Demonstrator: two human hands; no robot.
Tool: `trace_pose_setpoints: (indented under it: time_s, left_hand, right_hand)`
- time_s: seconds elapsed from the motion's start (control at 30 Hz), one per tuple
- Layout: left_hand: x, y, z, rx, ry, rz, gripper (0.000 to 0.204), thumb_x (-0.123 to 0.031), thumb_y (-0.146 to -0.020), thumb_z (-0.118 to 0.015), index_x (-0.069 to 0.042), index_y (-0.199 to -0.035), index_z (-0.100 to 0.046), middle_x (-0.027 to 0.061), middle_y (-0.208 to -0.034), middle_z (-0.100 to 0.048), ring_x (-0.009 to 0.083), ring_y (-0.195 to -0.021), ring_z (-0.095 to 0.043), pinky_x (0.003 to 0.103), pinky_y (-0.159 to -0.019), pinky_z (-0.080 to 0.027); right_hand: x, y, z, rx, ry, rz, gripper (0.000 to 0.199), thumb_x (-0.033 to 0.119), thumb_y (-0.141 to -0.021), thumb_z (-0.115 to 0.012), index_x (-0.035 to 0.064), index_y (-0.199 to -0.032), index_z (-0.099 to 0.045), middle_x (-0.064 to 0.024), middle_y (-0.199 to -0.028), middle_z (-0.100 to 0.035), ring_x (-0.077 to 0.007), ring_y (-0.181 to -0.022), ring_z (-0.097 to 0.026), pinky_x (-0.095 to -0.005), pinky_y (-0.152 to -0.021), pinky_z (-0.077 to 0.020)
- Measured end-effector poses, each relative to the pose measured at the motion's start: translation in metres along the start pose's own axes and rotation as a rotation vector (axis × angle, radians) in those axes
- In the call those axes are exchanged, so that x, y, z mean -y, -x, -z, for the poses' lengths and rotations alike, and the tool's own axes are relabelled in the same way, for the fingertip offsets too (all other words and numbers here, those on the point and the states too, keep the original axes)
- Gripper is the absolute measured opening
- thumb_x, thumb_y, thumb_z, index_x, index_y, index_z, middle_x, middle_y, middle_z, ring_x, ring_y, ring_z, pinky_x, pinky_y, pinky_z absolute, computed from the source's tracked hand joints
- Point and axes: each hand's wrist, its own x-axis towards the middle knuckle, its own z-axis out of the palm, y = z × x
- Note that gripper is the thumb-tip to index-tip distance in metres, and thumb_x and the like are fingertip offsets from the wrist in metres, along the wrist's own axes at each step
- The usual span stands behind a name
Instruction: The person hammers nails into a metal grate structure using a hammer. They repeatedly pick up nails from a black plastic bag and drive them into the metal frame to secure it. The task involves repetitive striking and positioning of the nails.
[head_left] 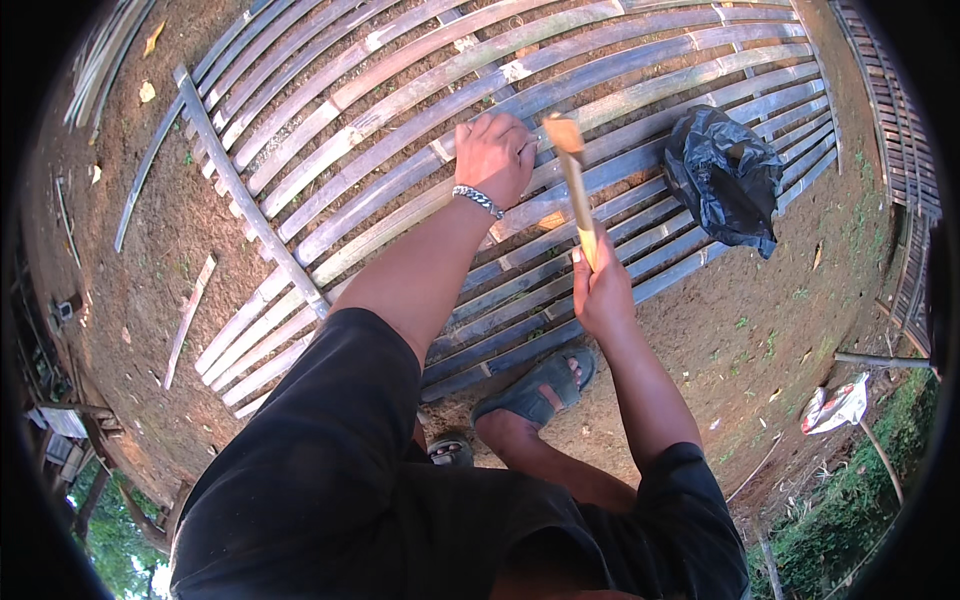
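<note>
My left hand [495, 158], with a silver chain bracelet [478, 201] at its wrist, rests on the slats of a bamboo panel [430, 85]. Its fingers are curled down and together, and whatever they pinch or grip is hidden beneath the hand. In my right hand [606, 292] is a hammer [582, 205], held by its pale wooden handle. The hammer's tan head is raised just right of my left hand, apart from it, and its shape is hard to make out.
A black plastic bag [725, 175] lies on the panel's right side. One crosspiece [240, 185] spans the slats at left. My sandalled foot [540, 393] stands by the near edge. Loose bamboo strips [190, 320] lie on bare soil; another slatted panel [905, 140] is at far right.
</note>
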Motion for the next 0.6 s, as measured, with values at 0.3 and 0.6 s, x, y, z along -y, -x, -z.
trace_pose_setpoints:
  time_s: [0.3, 0.6]
  left_hand:
    - [0.002, 0.000, 0.000, -0.022, -0.001, -0.020, 0.001, -0.015, -0.081, -0.075, -0.015, -0.082, -0.074, -0.0034, -0.096, -0.069, 0.0203, -0.096, -0.061, 0.042, -0.084, -0.038]
    - [0.001, -0.001, 0.001, -0.019, -0.002, -0.017, 0.002, -0.016, -0.082, -0.073, -0.015, -0.083, -0.072, -0.0036, -0.097, -0.069, 0.0202, -0.096, -0.060, 0.042, -0.082, -0.038]
  right_hand:
    - [0.008, 0.002, -0.001, -0.044, -0.035, -0.032, 0.047, 0.013, -0.103, -0.053, 0.0066, -0.148, -0.042, -0.0304, -0.124, -0.063, -0.0534, -0.110, -0.061, -0.0544, -0.089, -0.0520]
    - [0.002, 0.003, -0.006, -0.085, -0.014, 0.002, 0.046, 0.014, -0.102, -0.054, 0.0048, -0.147, -0.043, -0.0306, -0.123, -0.063, -0.0531, -0.109, -0.061, -0.0547, -0.088, -0.0518]
